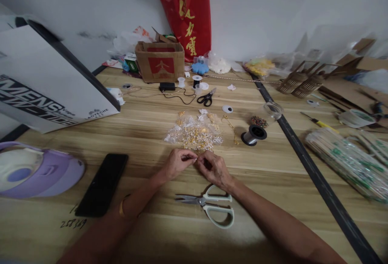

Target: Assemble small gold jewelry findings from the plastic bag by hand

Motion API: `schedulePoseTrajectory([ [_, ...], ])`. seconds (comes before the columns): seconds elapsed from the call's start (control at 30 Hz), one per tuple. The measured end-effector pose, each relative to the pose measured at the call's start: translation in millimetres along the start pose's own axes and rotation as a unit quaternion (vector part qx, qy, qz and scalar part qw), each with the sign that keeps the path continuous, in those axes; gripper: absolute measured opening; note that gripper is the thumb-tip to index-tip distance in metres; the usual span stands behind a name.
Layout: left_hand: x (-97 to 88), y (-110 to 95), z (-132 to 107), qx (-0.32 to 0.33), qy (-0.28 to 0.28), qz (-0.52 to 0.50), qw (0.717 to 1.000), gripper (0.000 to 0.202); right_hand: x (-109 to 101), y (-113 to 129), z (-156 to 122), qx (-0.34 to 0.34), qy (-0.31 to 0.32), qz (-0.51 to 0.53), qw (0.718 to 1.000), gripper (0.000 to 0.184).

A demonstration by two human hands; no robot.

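My left hand and my right hand meet fingertip to fingertip at the middle of the wooden table. Both are pinched on a tiny piece too small to name. Just beyond them lies a heap of small clear bags with gold-coloured trinkets. White-handled scissors lie open under my right wrist. A spool of silver thread stands to the right of the heap, with a small pile of dark beads behind it.
A black phone and a purple-and-white lid lie at left, under a white carton. Behind stand a cardboard box, red bag, black scissors, small spools. Bagged sticks and wooden baskets sit right.
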State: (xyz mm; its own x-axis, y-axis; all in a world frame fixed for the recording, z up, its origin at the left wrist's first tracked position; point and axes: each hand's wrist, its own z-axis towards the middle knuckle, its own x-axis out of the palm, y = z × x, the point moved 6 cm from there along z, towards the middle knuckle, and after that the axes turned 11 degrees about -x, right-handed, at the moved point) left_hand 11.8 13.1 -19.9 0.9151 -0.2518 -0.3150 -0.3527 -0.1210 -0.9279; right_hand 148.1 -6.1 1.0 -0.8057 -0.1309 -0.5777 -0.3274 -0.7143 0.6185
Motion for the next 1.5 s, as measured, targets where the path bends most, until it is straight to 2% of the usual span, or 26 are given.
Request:
schedulePoseTrajectory([
  [0.47, -3.6, 1.9, 2.2, 0.023, -0.011, -0.014, 1.000, 0.009, -0.9, -1.6, -2.3, 0.004, -0.009, 0.003, 1.000, 0.007],
  [0.97, -4.1, 8.0, 7.9, -0.003, 0.055, -0.117, 0.992, 0.013, 1.6, -4.8, -4.2, 0.014, -0.008, 0.022, 1.000, 0.008],
  [1.27, -7.6, -0.7, 6.2, 0.021, 0.041, -0.072, 0.996, 0.007, -0.3, -3.6, -2.9, 0.010, -0.010, 0.019, 1.000, 0.008],
  [1.5, -7.1, 1.1, 6.9, 0.021, 0.037, -0.063, 0.997, 0.012, -0.8, -3.7, -2.9, 0.006, -0.013, 0.018, 1.000, 0.007],
])
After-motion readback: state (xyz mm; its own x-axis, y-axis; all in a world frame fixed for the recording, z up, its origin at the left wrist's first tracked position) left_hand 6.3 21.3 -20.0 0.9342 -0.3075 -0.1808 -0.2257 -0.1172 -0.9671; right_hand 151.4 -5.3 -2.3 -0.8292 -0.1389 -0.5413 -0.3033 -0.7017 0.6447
